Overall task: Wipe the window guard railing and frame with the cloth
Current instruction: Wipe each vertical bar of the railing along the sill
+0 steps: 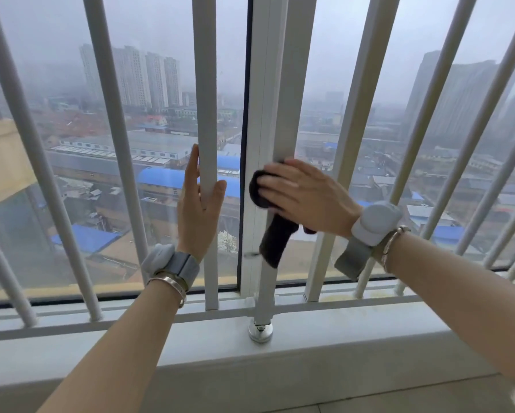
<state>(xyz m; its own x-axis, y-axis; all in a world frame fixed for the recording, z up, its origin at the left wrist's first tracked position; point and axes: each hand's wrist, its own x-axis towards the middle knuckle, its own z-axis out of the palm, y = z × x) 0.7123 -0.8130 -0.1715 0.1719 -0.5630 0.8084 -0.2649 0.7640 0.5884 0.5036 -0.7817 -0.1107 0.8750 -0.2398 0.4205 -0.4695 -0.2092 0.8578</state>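
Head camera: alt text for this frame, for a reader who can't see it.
A right hand presses a dark cloth against the central white upright of a window guard, the cloth's end hanging below. The left hand rests on the next flat railing bar, thumb one side, fingers the other. Outside lies a foggy city.

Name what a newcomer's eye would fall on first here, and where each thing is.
The dark cloth stands out most, pressed by the right hand against the white frame post at centre, its tail hanging below. Left of it, the left hand rests on a flat railing bar. Outside lies a foggy city with blue roofs.
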